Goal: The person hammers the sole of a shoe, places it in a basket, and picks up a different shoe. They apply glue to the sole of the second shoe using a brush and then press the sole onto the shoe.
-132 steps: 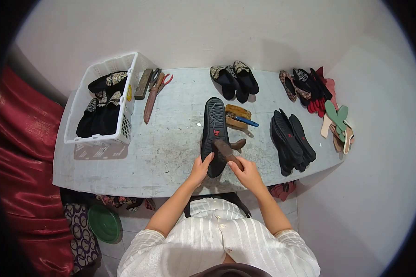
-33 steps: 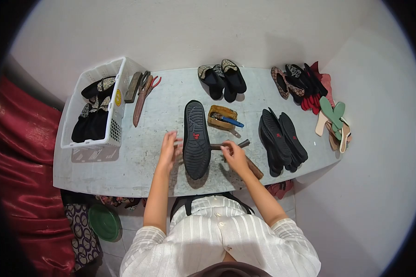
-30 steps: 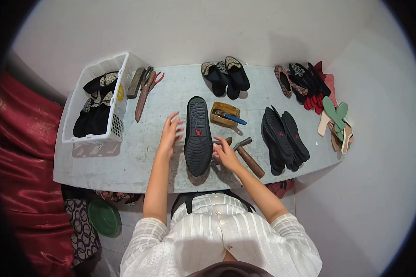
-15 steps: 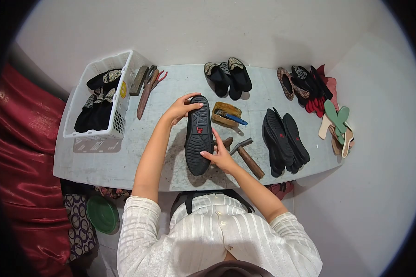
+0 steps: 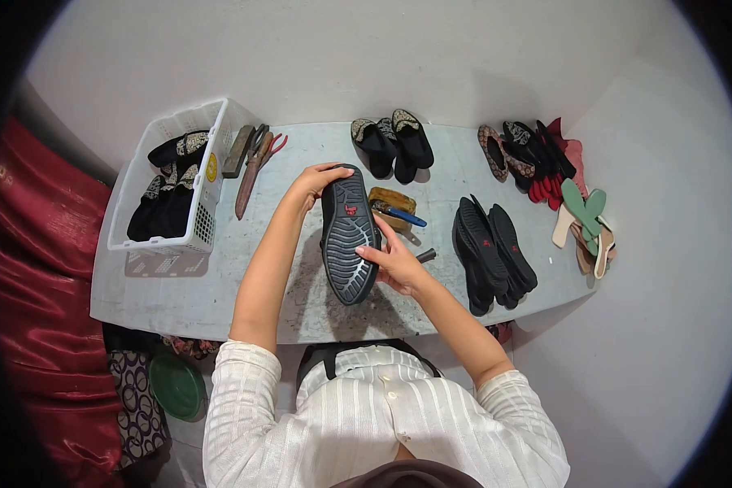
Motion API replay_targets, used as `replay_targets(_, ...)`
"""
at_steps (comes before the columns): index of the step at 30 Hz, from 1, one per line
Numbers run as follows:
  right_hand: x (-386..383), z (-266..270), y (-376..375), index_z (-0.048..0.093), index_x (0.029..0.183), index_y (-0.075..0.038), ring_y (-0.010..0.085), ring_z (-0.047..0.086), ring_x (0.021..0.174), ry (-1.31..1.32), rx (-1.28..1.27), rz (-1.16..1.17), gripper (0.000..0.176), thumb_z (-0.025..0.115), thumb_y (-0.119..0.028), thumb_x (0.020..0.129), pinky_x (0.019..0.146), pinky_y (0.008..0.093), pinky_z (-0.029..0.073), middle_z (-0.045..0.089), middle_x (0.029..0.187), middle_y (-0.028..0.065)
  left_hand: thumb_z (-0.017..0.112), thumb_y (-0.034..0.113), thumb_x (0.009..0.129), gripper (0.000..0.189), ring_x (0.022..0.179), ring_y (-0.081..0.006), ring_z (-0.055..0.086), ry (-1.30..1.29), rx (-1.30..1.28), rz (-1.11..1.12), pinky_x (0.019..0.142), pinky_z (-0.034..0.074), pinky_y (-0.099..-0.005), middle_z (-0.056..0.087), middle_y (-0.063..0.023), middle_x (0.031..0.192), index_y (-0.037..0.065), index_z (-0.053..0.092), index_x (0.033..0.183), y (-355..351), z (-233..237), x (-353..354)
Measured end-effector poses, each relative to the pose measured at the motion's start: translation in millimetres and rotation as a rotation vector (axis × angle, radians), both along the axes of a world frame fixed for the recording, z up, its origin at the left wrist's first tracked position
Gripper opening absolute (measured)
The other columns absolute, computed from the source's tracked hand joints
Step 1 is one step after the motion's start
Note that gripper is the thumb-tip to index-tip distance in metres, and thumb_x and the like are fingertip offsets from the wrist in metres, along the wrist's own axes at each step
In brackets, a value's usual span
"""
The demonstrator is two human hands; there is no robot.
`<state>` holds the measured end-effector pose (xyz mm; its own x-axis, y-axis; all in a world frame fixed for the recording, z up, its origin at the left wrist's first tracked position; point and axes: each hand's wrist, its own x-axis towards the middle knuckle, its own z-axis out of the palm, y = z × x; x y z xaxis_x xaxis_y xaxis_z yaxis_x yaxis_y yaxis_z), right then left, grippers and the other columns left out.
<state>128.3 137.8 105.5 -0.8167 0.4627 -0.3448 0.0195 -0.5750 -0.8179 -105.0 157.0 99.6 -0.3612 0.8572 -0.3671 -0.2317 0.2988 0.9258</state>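
Note:
Between both hands I hold a black shoe [image 5: 349, 236] above the table, its ribbed sole with a small red mark facing me. My left hand [image 5: 317, 180] grips the far end, the thumb lying on the sole. Around the near right side curls my right hand [image 5: 394, 259], its thumb pressed on the sole's ridges. Just behind the shoe sits a tan box [image 5: 393, 198] with a blue-handled tool [image 5: 407, 215] in it. A hammer [image 5: 425, 255] is mostly hidden by my right hand and forearm. The shoe's upper is turned away from view.
A white basket [image 5: 195, 242] of shoes stands left, beside pliers [image 5: 276, 146] and a sharpening block [image 5: 237, 152]. Finished-looking shoes [image 5: 415, 142] are at the back. Black soles [image 5: 481, 248] lie right, near green insoles [image 5: 584, 213] and more shoes [image 5: 494, 153].
The shoe has tilted, so its near sole catches more light. My right hand has shifted slightly up and right, and the forearm now covers most of the hammer. The view has moved slightly.

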Motion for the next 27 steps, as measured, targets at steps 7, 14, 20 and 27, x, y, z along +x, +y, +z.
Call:
replay_targets(7, -5, 16, 19, 0.01, 0.144, -0.018, 0.0212, 0.061, 0.095, 0.056, 0.145, 0.022, 0.091, 0.07, -0.007, 0.077, 0.068, 0.0394, 0.055, 0.054, 0.114, 0.014, 0.077, 0.015, 0.069, 0.052, 0.081, -0.0133, 0.062, 0.042, 0.208, -0.005, 0.07, 0.049, -0.0237, 0.064, -0.0075, 0.097, 0.002, 0.057, 0.115, 9, 39, -14)
replay_targets(14, -14, 5, 49, 0.027, 0.138, -0.007, 0.022, 0.057, 0.1, 0.12, 0.72, 0.054, 0.084, 0.077, -0.011, 0.07, 0.078, 0.0326, 0.052, 0.051, 0.12, 0.0149, 0.077, 0.012, 0.07, 0.061, 0.096, -0.0182, 0.058, 0.133, 0.459, 0.066, 0.089, 0.043, -0.0288, 0.06, -0.013, 0.103, 0.001, 0.049, 0.123, -32, 91, -12)
replay_targets(20, -15, 11, 64, 0.05, 0.12, -0.002, 0.0173, 0.06, 0.095, -0.001, 0.946, 0.096, 0.062, 0.078, -0.013, 0.065, 0.076, 0.028, 0.049, 0.062, 0.104, 0.014, 0.077, 0.007, 0.068, 0.06, 0.097, -0.0165, 0.057, 0.236, 0.514, 0.05, 0.091, 0.042, -0.0278, 0.062, -0.0091, 0.103, -0.001, 0.052, 0.121, -71, 111, 6)
replay_targets(27, -9, 34, 89, 0.06, 0.104, -0.003, 0.0238, 0.06, 0.096, 0.173, 1.53, -0.058, 0.045, 0.074, -0.002, 0.061, 0.081, 0.0302, 0.048, 0.061, 0.105, 0.0094, 0.076, -0.007, 0.055, 0.064, 0.103, -0.0137, 0.055, 0.744, 0.643, -0.089, 0.091, 0.043, -0.0278, 0.057, -0.0063, 0.114, 0.001, 0.055, 0.115, -126, 111, 40)
